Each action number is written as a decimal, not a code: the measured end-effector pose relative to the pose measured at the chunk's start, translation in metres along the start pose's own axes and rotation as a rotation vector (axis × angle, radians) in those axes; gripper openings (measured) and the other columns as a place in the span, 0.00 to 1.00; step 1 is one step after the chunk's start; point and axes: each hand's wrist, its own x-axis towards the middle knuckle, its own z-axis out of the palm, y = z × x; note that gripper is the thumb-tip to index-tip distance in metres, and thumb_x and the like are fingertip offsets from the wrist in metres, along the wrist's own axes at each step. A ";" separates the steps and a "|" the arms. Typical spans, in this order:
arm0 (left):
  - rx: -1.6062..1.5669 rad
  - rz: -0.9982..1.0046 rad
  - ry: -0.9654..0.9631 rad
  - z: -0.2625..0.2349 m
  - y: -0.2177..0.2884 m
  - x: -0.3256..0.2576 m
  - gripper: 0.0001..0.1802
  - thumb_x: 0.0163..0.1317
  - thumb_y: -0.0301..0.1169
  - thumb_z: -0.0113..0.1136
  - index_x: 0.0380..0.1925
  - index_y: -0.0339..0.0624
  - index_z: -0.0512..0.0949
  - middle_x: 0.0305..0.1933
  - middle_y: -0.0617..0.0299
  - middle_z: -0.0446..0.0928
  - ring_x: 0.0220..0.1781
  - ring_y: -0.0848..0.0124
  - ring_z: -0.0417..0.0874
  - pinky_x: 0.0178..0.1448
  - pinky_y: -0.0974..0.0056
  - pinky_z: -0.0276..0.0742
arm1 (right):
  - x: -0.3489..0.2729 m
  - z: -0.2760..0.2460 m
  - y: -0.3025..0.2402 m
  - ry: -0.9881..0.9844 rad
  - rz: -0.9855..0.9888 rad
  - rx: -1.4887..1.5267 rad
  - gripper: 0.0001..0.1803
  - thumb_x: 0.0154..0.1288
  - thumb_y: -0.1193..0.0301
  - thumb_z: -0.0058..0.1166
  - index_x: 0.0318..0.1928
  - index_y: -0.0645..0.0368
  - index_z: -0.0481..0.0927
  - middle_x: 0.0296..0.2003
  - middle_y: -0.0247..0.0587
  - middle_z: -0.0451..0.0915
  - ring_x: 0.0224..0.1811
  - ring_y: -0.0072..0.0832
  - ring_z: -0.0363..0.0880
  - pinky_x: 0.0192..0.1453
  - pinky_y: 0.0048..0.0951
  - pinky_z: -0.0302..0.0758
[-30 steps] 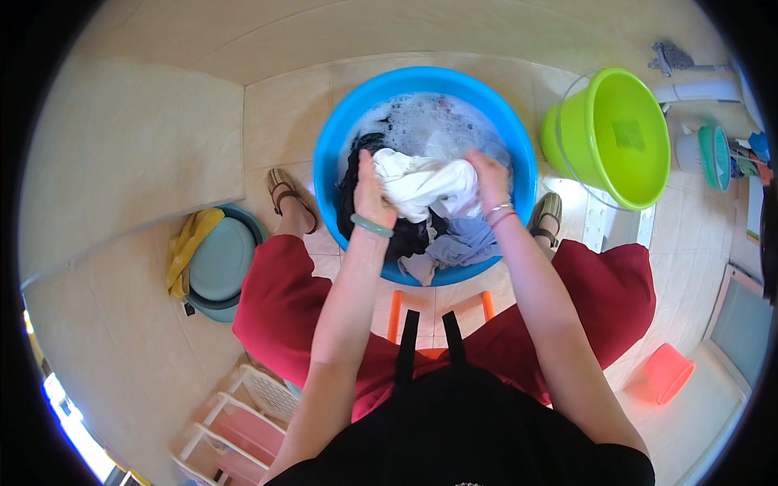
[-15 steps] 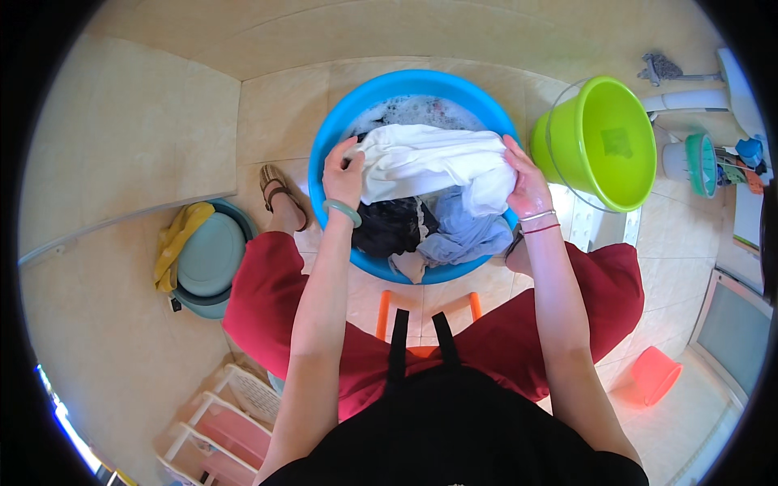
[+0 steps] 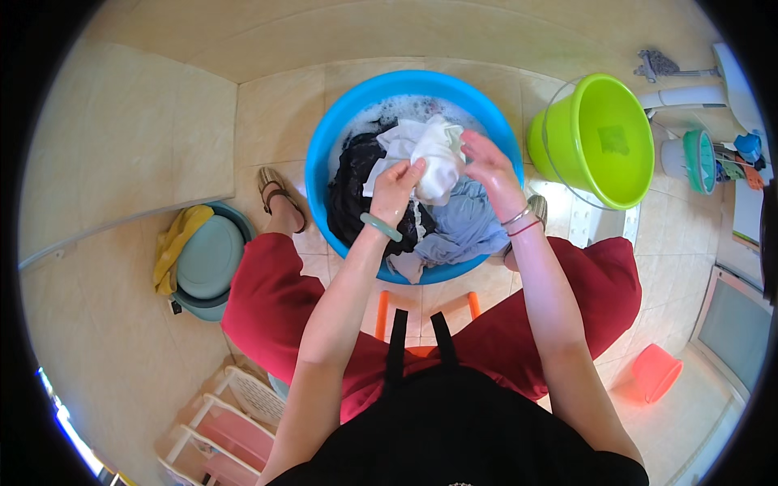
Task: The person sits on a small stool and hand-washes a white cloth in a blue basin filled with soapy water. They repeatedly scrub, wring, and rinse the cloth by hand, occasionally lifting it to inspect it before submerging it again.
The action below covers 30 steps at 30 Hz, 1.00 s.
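A white garment [image 3: 438, 158], its exact kind not clear, is bunched up over a blue basin [image 3: 318, 150]. My left hand [image 3: 392, 191] grips its left side, thumb pressed on the cloth. At the bundle's right edge my right hand [image 3: 491, 168] is open, fingers apart, beside or just touching the fabric. Wet dark clothing [image 3: 355, 182] lies in the left of the basin. Light blue clothing [image 3: 466, 225] fills the lower right, with a pale piece of cloth [image 3: 407, 266] at the near rim. Sudsy water [image 3: 409, 107] shows along the far side.
A lime-green bucket [image 3: 590, 146] with a wire handle stands right of the basin. At left are greenish-grey basins [image 3: 212, 257] with a yellow cloth [image 3: 177, 243]. A pink bucket [image 3: 656, 373] lies at lower right, a white rack [image 3: 223, 425] at lower left. My knees flank an orange stool [image 3: 382, 316].
The white garment went from stretched between both hands to a bunched bundle. My hands came closer together, and my right hand loosened from the cloth. More dark clothing shows at left.
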 end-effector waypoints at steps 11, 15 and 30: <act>-0.294 -0.237 -0.111 -0.011 0.039 -0.005 0.21 0.68 0.45 0.51 0.50 0.39 0.75 0.44 0.63 0.79 0.45 0.75 0.79 0.50 0.67 0.72 | 0.001 0.005 0.008 0.089 -0.113 -0.437 0.09 0.65 0.69 0.54 0.39 0.62 0.79 0.36 0.34 0.80 0.36 0.20 0.75 0.41 0.23 0.72; -0.082 -0.122 -0.256 -0.009 0.068 -0.016 0.22 0.63 0.39 0.59 0.53 0.40 0.73 0.46 0.61 0.78 0.47 0.75 0.77 0.50 0.69 0.71 | -0.006 0.006 -0.022 0.234 -0.193 -0.308 0.09 0.67 0.69 0.52 0.39 0.63 0.77 0.30 0.30 0.76 0.29 0.17 0.71 0.34 0.20 0.70; -0.428 -0.031 0.163 0.023 0.079 -0.008 0.14 0.69 0.42 0.51 0.41 0.42 0.74 0.37 0.66 0.75 0.39 0.77 0.75 0.40 0.70 0.70 | -0.051 0.066 -0.082 0.082 -0.533 -0.489 0.06 0.66 0.67 0.51 0.37 0.55 0.76 0.32 0.40 0.78 0.28 0.27 0.77 0.32 0.29 0.74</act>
